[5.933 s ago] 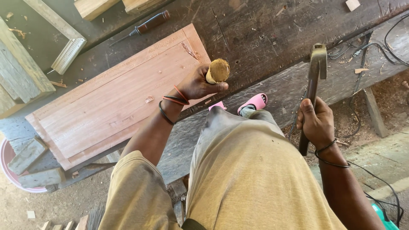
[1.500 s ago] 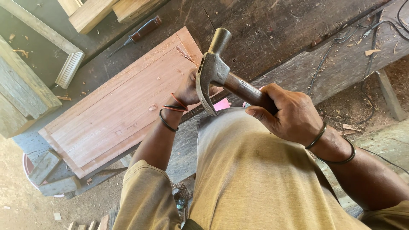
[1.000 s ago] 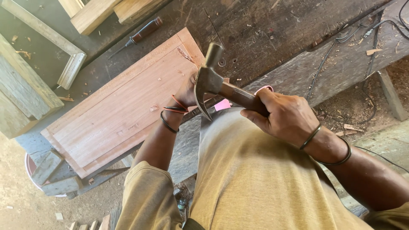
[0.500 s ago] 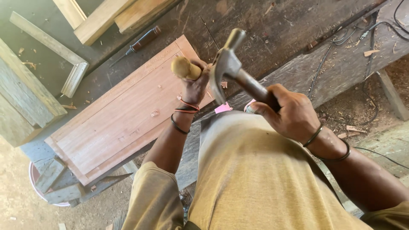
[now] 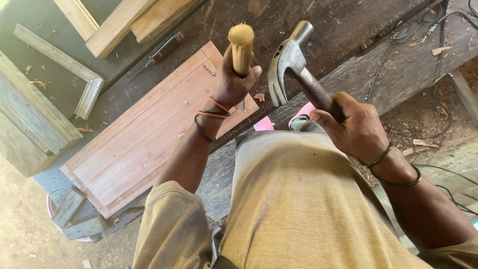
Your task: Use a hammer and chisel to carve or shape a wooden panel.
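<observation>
While left hand (image 5: pixel 230 85) clasps a rounded wooden handle (image 5: pixel 241 41), right hand (image 5: pixel 354 130) holds steel claw hammer (image 5: pixel 291 59).

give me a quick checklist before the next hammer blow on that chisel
1. Left hand wrapped around the wooden chisel handle: ok.
2. Handle's top end bare above the fingers: ok.
3. Right hand firm on the claw hammer: ok, though gripped high on the shaft.
4. Hammer's striking face turned toward the handle: cannot tell, the claw points down toward the panel.
5. Chisel tip seated on the reddish wood panel: cannot tell, the hand hides it.
6. Panel lying flat on the dark workbench: ok.
</observation>
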